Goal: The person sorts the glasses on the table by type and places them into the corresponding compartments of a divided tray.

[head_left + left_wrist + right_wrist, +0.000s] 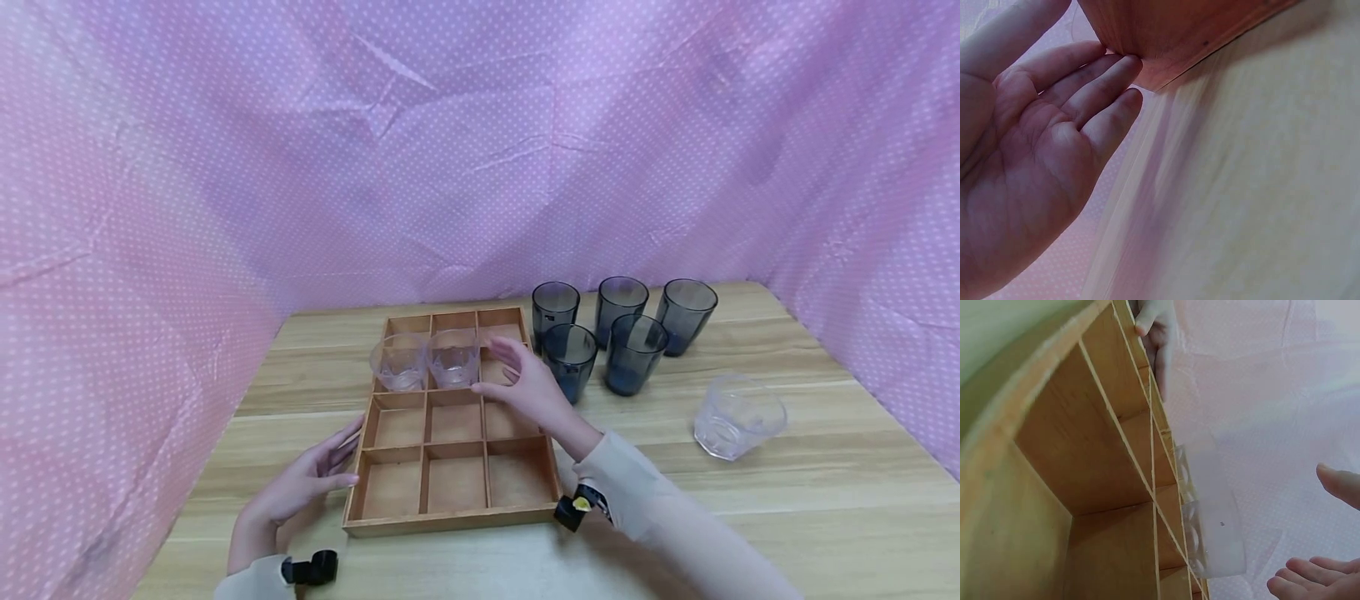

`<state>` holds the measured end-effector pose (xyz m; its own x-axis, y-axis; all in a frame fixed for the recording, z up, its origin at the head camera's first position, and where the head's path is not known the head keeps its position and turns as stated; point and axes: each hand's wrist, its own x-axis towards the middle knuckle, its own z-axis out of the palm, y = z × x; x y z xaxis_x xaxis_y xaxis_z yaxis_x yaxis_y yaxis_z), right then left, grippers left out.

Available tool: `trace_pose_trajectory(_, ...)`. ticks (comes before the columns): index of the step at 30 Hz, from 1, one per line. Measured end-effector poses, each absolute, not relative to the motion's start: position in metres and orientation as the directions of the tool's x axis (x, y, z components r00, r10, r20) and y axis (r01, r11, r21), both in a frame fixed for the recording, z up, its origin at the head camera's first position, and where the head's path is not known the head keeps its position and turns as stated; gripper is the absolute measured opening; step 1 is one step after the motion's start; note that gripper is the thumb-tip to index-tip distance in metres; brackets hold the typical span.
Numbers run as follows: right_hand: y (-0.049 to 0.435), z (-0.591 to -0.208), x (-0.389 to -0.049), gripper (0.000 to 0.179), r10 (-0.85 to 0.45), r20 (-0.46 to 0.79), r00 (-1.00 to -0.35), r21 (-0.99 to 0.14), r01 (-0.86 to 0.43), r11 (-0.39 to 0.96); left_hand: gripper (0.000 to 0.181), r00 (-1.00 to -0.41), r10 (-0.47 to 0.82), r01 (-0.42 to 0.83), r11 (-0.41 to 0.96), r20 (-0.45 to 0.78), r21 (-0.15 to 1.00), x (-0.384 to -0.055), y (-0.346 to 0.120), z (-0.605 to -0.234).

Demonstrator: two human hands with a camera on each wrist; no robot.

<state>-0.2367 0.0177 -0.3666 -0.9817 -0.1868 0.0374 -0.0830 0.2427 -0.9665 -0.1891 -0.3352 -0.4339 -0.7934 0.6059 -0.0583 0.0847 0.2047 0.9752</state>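
A wooden divided tray (450, 525) lies on the table. Two clear glasses stand side by side in its second row from the back: one glass (401, 371) in the left compartment, the other glass (453, 360) in the middle one. My right hand (531, 385) hovers over the right column just beside the middle glass, thumb and fingers spread. The right wrist view shows a gap between those fingers (1313, 575) and the nearer clear glass (1219, 544). My left hand (306, 477) rests its extended fingertips (1129, 65) against the tray's left outer wall (1160, 37).
Several smoky grey glasses (633, 354) are grouped right of the tray's back half. Another clear glass (738, 421) tilts on the table farther right. A pink dotted cloth (450, 167) hangs behind and at both sides of the wood-grain table (825, 500).
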Motion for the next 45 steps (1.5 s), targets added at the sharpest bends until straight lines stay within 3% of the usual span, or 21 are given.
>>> trace_pose_trajectory(22, 0.072, -0.368, -0.207, 0.066, -0.237, 0.167, -0.957, -0.946, -0.223, 0.234, 0.082, -0.775, 0.632, 0.1, 0.163, -0.026, 0.982, -0.189, -0.333, -0.433)
trace_pose_trajectory(45, 0.129, -0.38, -0.183, 0.061, -0.136, 0.177, -0.975, -0.935, -0.209, 0.286, 0.082, -0.783, 0.621, 0.099, 0.183, -0.037, 0.978, -0.188, -0.334, -0.437)
